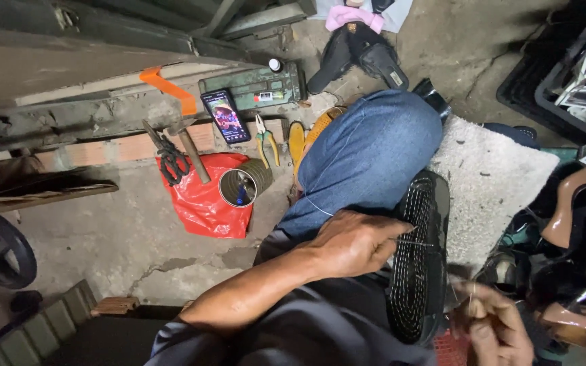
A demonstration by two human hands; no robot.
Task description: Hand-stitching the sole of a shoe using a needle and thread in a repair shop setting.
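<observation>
Both hands work at one black woven shoe [418, 264] that lies across the person's lap, sole up, just below the raised knee in blue jeans [367, 159]. Left hand [354, 242] presses down on the shoe's near edge, fingers curled over the rim and gripping it. Right hand [490, 325] sits just off the shoe's far side, thumb and fingers pinched shut on a thin needle or thread [471, 298]; which of the two, I cannot tell.

Counted out from the shoe: one grey mat [490, 176] touching its upper edge, one red plastic bag [205, 200] well to its left on the concrete, one open tin can [242, 184] lying on the bag, one pair of black scissors [169, 159], one hammer [188, 146], one pair of yellow-handled pliers [266, 141], one phone [225, 115] with its screen lit. More footwear crowds the shoe's right side; bare concrete floor [103, 230] opens to its left.
</observation>
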